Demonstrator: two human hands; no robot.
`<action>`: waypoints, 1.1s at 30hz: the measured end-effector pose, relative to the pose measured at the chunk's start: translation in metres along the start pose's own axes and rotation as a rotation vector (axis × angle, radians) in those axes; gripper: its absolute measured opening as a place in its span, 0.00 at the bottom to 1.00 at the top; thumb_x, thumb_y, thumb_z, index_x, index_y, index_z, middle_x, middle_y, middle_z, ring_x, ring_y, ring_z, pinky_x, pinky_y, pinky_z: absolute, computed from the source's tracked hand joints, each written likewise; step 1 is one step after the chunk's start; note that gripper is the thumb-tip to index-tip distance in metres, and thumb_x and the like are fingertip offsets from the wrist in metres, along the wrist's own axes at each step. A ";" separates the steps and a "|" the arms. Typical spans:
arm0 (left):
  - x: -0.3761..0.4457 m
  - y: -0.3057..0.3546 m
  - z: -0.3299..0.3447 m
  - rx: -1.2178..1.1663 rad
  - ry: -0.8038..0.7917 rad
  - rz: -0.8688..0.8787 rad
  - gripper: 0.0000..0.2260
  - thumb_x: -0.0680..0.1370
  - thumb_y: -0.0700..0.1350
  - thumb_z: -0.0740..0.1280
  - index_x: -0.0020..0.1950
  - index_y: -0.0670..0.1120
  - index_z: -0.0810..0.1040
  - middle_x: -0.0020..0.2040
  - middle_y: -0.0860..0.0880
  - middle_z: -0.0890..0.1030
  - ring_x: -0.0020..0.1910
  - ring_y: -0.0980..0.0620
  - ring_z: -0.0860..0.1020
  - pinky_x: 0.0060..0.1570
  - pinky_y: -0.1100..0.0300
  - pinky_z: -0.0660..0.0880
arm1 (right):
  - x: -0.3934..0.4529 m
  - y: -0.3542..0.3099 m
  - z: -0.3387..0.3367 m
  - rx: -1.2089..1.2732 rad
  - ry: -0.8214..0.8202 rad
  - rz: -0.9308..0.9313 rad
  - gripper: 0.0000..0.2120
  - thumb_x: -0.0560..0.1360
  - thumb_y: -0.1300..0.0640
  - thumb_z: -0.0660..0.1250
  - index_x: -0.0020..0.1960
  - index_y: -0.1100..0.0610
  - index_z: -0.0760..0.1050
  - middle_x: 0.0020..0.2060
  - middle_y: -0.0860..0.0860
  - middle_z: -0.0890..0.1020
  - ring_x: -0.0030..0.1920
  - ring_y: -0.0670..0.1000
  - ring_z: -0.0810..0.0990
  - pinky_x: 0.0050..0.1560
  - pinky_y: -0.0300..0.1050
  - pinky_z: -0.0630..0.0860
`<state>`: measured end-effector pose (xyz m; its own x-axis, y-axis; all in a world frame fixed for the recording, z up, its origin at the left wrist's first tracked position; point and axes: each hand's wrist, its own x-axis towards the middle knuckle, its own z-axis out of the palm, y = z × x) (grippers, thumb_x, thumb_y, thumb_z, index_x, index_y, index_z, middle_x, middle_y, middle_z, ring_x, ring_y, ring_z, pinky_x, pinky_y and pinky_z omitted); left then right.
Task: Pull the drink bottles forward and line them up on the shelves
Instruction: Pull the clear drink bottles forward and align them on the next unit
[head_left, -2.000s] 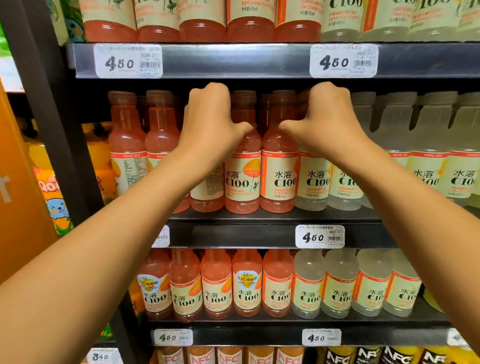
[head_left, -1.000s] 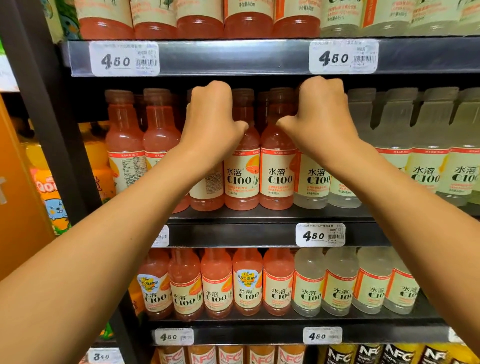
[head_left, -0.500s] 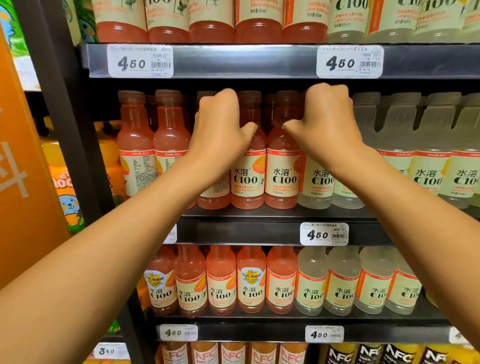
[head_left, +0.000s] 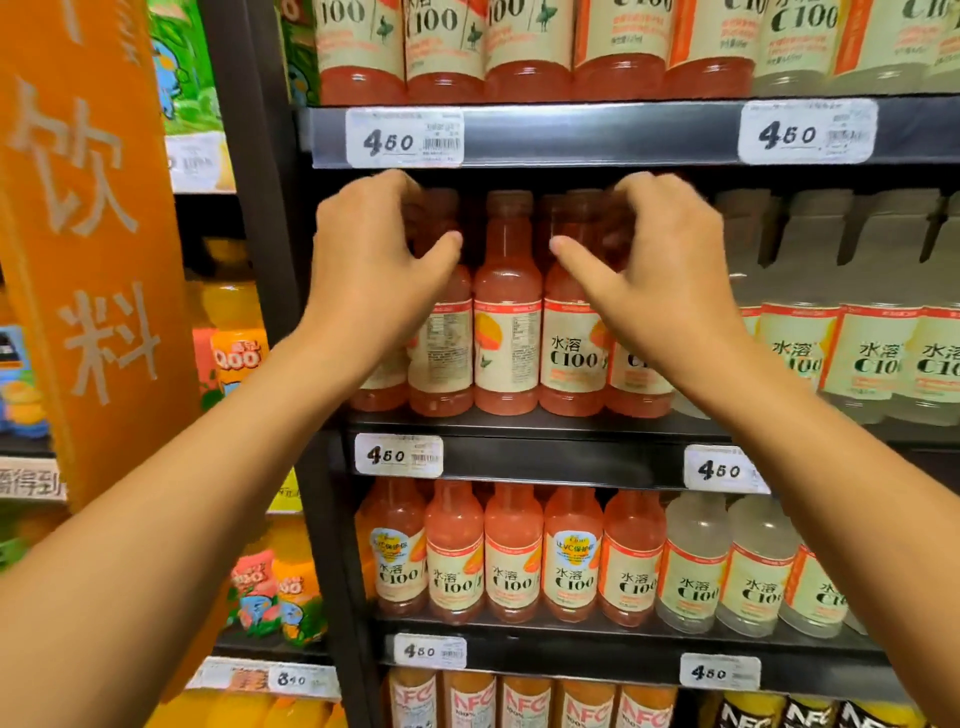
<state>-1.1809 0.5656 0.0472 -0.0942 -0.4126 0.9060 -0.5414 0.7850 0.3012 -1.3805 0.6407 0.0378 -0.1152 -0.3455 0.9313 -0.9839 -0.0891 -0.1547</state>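
Head view: left hand and right hand curl round the tops of pink bottles on the middle shelf. Next, I think, pull them forward evenly.

Pink bottles are crowding the middle shelf's front edge; only the dark gap under the upper shelf is staying passable.

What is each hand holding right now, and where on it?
Each hand, left and right, curls round a pink bottle's neck; motion blur hides whether the grips are closed.
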 end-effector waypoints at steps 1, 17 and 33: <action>-0.001 -0.004 -0.001 0.020 0.005 -0.006 0.13 0.73 0.53 0.70 0.51 0.45 0.80 0.45 0.50 0.83 0.46 0.51 0.80 0.49 0.50 0.77 | 0.000 -0.009 0.007 0.018 -0.024 -0.014 0.23 0.74 0.41 0.69 0.58 0.59 0.74 0.52 0.54 0.77 0.51 0.51 0.73 0.47 0.36 0.61; 0.018 -0.027 0.015 0.085 -0.158 -0.103 0.12 0.77 0.44 0.65 0.36 0.45 0.65 0.36 0.46 0.71 0.36 0.46 0.72 0.29 0.57 0.61 | 0.028 -0.055 0.060 -0.135 -0.117 0.163 0.20 0.69 0.47 0.76 0.37 0.56 0.66 0.40 0.57 0.75 0.49 0.66 0.79 0.39 0.49 0.71; 0.021 -0.023 0.013 -0.023 -0.148 -0.133 0.13 0.73 0.51 0.71 0.46 0.41 0.77 0.42 0.45 0.80 0.42 0.48 0.78 0.39 0.52 0.77 | 0.038 -0.044 0.043 -0.069 -0.175 0.091 0.21 0.67 0.39 0.74 0.37 0.57 0.73 0.38 0.56 0.79 0.42 0.58 0.79 0.36 0.47 0.72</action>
<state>-1.1811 0.5334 0.0553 -0.1458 -0.5759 0.8044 -0.5386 0.7282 0.4237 -1.3358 0.5910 0.0656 -0.1842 -0.5071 0.8420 -0.9783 0.0120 -0.2069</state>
